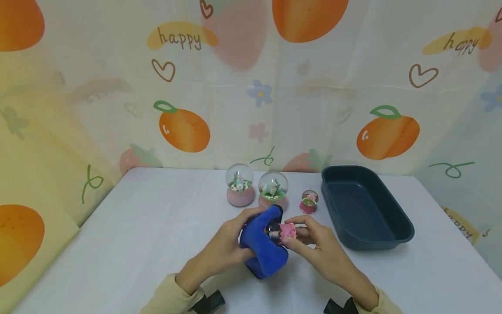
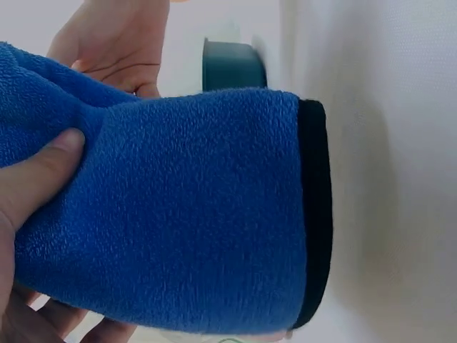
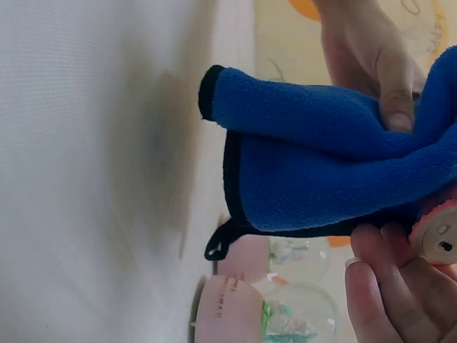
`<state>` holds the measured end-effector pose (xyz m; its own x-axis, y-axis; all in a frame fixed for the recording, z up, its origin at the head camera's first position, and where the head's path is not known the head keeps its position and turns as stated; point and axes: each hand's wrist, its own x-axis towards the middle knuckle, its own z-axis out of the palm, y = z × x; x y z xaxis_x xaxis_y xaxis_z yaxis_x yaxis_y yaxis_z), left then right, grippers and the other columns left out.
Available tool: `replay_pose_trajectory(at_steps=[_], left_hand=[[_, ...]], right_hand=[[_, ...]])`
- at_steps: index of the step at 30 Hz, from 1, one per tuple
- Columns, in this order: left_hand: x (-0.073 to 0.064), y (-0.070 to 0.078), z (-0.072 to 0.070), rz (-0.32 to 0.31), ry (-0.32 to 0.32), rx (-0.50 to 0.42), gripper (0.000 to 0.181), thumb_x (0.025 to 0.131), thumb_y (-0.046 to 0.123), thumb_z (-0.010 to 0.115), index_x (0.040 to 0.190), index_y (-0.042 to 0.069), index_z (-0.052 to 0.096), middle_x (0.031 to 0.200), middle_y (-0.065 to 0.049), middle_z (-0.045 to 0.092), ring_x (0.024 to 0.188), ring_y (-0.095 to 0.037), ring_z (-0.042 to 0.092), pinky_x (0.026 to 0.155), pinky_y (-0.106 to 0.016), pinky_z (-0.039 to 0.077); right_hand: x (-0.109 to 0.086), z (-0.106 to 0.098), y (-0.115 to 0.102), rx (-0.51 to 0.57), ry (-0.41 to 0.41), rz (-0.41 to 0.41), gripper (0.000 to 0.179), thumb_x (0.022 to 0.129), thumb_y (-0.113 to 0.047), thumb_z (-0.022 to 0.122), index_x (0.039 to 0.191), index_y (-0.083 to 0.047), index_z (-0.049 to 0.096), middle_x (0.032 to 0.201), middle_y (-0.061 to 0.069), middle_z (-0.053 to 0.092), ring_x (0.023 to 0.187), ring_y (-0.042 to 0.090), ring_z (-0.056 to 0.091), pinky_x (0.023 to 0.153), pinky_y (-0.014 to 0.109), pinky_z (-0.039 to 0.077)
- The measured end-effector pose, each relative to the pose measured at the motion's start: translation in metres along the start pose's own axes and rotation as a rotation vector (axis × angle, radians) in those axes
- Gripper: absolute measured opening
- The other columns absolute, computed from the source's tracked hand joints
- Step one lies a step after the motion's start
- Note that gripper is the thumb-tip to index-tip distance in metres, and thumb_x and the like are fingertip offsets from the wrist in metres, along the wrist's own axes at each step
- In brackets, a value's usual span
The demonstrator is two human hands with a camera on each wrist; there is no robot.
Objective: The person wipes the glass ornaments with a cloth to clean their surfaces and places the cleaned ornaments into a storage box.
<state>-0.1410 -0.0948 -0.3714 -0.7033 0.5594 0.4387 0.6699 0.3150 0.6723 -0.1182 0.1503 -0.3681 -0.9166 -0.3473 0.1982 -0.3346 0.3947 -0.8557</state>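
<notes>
My left hand (image 1: 225,242) grips a blue cloth (image 1: 266,259) with black edging, thumb pressed on the pile in the left wrist view. The cloth is folded around the glass ball of a small snow globe (image 1: 288,231), which lies tipped sideways. Its pink base is pinched between the thumb and fingers of my right hand (image 1: 329,253). From the right wrist view, the pale underside of that base (image 3: 437,239) shows near the right edge. Part of the ball stays hidden inside the cloth.
Behind the hands stand two larger snow globes with pink bases, a left one (image 1: 240,197) and a right one (image 1: 270,201). A small globe with a red-pink base (image 1: 308,207) sits beside them. To the right is a dark teal tray (image 1: 392,242); a printed curtain hangs behind the white table (image 1: 157,205).
</notes>
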Motion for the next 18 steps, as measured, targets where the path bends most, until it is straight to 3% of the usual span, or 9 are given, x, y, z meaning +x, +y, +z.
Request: replay_pose_trajectory(at_steps=[5, 11, 18], left_hand=[[-0.0012, 0.0007, 0.0014, -0.008, -0.018, 0.019, 0.087, 0.074, 0.015, 0.086, 0.146, 0.017, 0.037, 0.138, -0.004, 0.059, 0.121, -0.018, 0.061, 0.101, -0.04, 0.051], [-0.0016, 0.002, 0.0026, 0.009, -0.014, -0.023, 0.085, 0.077, 0.02, 0.084, 0.146, 0.018, 0.035, 0.142, -0.004, 0.056, 0.125, -0.019, 0.059, 0.104, -0.041, 0.049], [-0.0016, 0.0042, 0.0033, -0.008, 0.002, -0.023, 0.077, 0.08, 0.023, 0.08, 0.145, 0.018, 0.038, 0.138, -0.003, 0.059, 0.12, -0.018, 0.061, 0.101, -0.042, 0.051]], right_hand=[[0.0006, -0.001, -0.0003, 0.04, -0.008, 0.017, 0.032, 0.093, -0.027, 0.069, 0.118, -0.01, 0.059, 0.113, 0.015, 0.074, 0.097, 0.018, 0.074, 0.081, 0.032, 0.059], [-0.0005, 0.0002, -0.0037, 0.077, -0.02, 0.006, 0.035, 0.091, -0.023, 0.073, 0.118, -0.007, 0.058, 0.113, 0.017, 0.073, 0.093, 0.015, 0.074, 0.08, 0.03, 0.059], [-0.0021, 0.0002, -0.0063, 0.028, -0.032, -0.033, 0.035, 0.096, -0.024, 0.065, 0.125, -0.006, 0.054, 0.118, 0.017, 0.072, 0.098, 0.018, 0.073, 0.085, 0.032, 0.059]])
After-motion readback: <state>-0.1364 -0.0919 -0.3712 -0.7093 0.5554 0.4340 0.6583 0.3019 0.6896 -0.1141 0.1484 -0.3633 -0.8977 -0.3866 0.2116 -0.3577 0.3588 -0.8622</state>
